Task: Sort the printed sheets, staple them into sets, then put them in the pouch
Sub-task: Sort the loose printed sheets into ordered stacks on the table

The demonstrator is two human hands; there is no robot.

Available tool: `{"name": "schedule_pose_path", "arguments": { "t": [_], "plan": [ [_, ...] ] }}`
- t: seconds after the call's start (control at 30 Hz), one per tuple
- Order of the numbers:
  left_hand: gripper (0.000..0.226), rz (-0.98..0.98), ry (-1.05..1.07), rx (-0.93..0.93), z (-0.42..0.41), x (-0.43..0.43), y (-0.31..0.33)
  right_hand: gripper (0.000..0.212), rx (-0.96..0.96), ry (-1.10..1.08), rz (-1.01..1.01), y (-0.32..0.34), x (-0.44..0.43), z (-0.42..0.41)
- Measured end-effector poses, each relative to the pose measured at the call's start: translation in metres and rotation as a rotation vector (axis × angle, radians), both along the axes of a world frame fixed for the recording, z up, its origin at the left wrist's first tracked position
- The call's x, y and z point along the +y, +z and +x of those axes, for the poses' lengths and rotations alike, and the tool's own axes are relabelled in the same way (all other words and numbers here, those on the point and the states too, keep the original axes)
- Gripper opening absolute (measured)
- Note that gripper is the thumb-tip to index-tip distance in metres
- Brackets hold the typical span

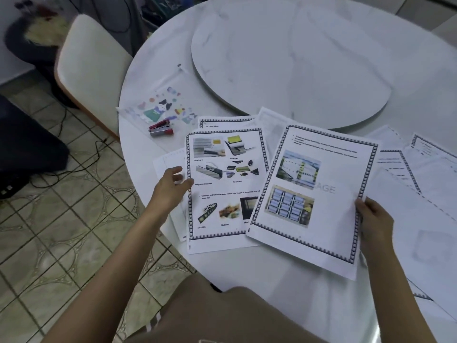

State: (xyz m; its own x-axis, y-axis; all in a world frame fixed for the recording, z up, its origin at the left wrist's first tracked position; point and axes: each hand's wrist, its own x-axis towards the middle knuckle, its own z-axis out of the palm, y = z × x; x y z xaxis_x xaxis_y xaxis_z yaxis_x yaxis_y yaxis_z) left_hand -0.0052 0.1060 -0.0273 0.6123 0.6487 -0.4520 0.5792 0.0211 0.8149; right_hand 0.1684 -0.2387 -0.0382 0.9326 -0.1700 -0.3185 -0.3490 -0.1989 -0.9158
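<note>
- A white chair (pixel 91 60) stands to the left of the stapler, off the tabletop (pixel 247 273).
- The clear pouch (pixel 158 105), printed with cartoon figures, lies flat just behind the stapler.
- The red stapler (pixel 160 129) lies on the tabletop, touching the pouch's near edge.
- The left hand (pixel 170 186) hovers nearer the viewer than the stapler, fingers spread and relaxed and holding nothing. Its thumb reaches the left border of the picture sheet, though I cannot tell whether it touches.
- The picture sheet (pixel 222 184) lies flat to the right of the stapler. Its captions read "Smart card", "Magnetic stripe card" and "Microfilm".
- A sheet behind it is headed "OPTICAL DISCS".
- The held sheet (pixel 314 201), further right of the stapler, overlaps the picture sheet's right edge. It shows two photographs and the faint letters "AGE".
- The right hand (pixel 371 216) pinches its right edge, thumb on top.
- More sheets (pixel 420 164) lie spread far right of the stapler; their text is too blurred to read.
</note>
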Motion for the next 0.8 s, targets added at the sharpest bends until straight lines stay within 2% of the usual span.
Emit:
{"name": "schedule_pose_path", "arguments": {
  "t": [0.4, 0.5, 0.63, 0.8],
  "plan": [
    [0.05, -0.097, 0.016, -0.015, 0.012, -0.001, -0.004, 0.026, 0.046, 0.027, -0.022, -0.008, -0.001, -0.011],
    [0.041, -0.091, 0.011, -0.039, 0.017, -0.005, -0.006, 0.026, 0.057, 0.035, -0.011, -0.012, 0.002, -0.014],
    [0.011, -0.052, 0.009, -0.092, 0.021, -0.014, -0.007, 0.026, 0.063, 0.042, 0.004, -0.017, 0.006, -0.015],
    [0.016, 0.056, 0.002, -0.138, 0.021, -0.025, -0.007, 0.025, 0.06, 0.047, 0.025, -0.019, 0.011, -0.016]
  ]
}}
